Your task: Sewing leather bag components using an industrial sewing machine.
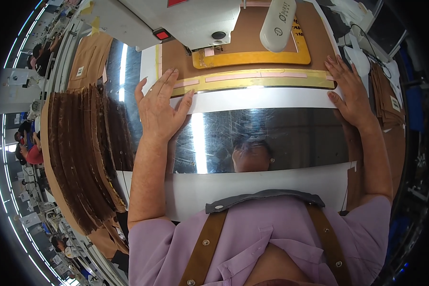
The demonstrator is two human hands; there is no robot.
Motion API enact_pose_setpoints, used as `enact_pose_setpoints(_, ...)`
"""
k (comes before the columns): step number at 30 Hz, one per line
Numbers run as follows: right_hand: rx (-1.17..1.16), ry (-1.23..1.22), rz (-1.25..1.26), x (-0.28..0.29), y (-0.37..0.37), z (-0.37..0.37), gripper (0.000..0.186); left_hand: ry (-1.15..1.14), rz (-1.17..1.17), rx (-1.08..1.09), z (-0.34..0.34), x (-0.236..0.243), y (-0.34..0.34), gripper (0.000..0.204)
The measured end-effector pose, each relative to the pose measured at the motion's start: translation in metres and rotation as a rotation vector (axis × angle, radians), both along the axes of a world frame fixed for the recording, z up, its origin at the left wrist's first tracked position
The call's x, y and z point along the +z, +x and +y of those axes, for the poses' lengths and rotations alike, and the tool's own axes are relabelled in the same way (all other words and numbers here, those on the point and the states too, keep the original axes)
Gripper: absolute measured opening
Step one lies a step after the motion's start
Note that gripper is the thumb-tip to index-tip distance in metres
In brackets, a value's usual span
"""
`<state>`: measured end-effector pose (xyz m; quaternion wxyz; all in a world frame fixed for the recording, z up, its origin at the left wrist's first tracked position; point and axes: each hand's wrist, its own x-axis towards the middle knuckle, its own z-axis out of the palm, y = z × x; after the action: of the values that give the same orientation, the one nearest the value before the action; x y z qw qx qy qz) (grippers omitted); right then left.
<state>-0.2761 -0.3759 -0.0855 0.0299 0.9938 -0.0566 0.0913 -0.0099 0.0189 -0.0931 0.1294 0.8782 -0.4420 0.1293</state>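
Observation:
My left hand (163, 104) lies with fingers extended at the left end of a long yellow template strip (229, 83) with pink inserts, its thumb near the strip's lower edge. My right hand (344, 93) rests at the strip's right end, fingers apart and flat. The strip lies on a board with a brown surface (238, 33) and a white margin (252, 99). A yellow rectangular frame (252, 59) sits farther back, partly under a white sewing machine head (195, 24). Between my forearms is a shiny metal plate (262, 124), showing a reflection.
Stacked dark brown pieces (81, 152) stand at left beside lighter brown panels (88, 62). More brown pieces (386, 95) lie at right, near white cloths and a cable (374, 57). A white oblong device (276, 28) hangs above the board. Several people work along benches at far left.

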Motion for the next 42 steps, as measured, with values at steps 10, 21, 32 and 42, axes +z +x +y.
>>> enact_pose_setpoints(10,0.053,0.047,-0.007,0.001,-0.005,0.006,0.065,0.01,-0.096,0.022,-0.002,-0.005,0.005,0.06)
enact_pose_setpoints(21,0.059,0.076,-0.069,0.0,-0.011,0.008,0.062,-0.065,-0.163,-0.08,-0.004,0.002,-0.001,0.052)
enact_pose_setpoints(32,0.044,0.053,-0.066,-0.004,-0.018,0.008,0.062,0.019,-0.063,-0.176,-0.003,0.0,0.0,0.043)
enact_pose_setpoints(42,-0.063,0.008,-0.156,-0.018,-0.023,0.006,0.072,0.061,-0.101,-0.142,-0.004,-0.001,0.0,0.04)
